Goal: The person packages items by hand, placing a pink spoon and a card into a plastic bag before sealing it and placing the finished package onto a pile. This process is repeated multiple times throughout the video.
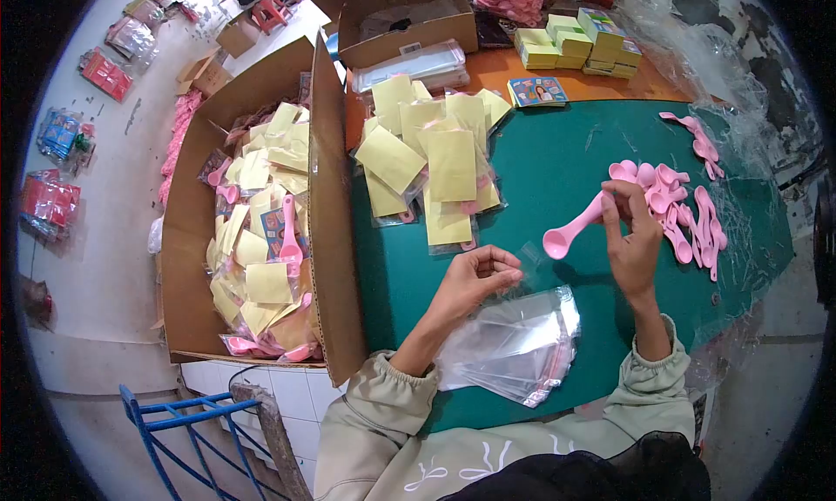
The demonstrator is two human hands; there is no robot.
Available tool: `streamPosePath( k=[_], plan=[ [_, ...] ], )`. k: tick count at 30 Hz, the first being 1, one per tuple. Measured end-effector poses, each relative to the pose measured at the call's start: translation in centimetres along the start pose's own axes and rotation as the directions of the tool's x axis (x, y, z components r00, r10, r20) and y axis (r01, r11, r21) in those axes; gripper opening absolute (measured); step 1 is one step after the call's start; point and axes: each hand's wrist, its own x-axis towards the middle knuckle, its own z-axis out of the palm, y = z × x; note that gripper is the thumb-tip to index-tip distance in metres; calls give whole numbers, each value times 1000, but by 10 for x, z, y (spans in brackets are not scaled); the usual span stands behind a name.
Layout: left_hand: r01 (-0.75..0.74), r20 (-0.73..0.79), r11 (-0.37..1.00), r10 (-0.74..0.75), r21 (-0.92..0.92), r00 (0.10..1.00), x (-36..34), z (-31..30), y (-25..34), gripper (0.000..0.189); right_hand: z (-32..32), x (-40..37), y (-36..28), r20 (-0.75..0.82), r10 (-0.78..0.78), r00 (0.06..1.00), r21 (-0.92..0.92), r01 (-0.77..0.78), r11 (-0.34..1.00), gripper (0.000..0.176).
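Observation:
My right hand [631,235] pinches a pink plastic measuring spoon [576,228] by one end, with its bowl hanging down to the left. My left hand [479,279] has thumb and fingers pressed together on the edge of a clear plastic bag [533,259]. Below that hand, a fanned stack of clear plastic bags [509,344] lies on the green table top [557,170]. Right of my right hand is a heap of pink spoons [666,188]. Ahead of my left hand lies a pile of packed bags with yellow cards [448,161].
To the left stands a cardboard box [335,240] filled with packed bags. Stacks of small cards [592,44] and a single card pile [537,92] sit at the back. Loose plastic film [670,40] lies at the back right. A blue metal frame [187,418] stands at lower left.

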Motion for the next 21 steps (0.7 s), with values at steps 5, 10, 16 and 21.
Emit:
streamPosePath(
  k=[5,10,16,21],
  plan=[
    [5,-29,1000,-5,-20,1000,-1,3,2,24,3,0,5,23,73,997,327,-76,942,15],
    [1,-65,997,-6,-71,998,-1,5,5,26,6,-4,-1,104,76,992,371,-110,922,14],
    [-11,-6,1000,11,-9,1000,0,5,2,26,8,-7,-2,179,73,981,351,-133,927,15],
    [-65,-6,995,65,-69,998,2,13,3,32,13,-11,-7,316,41,948,322,-147,935,16]
  ],
)
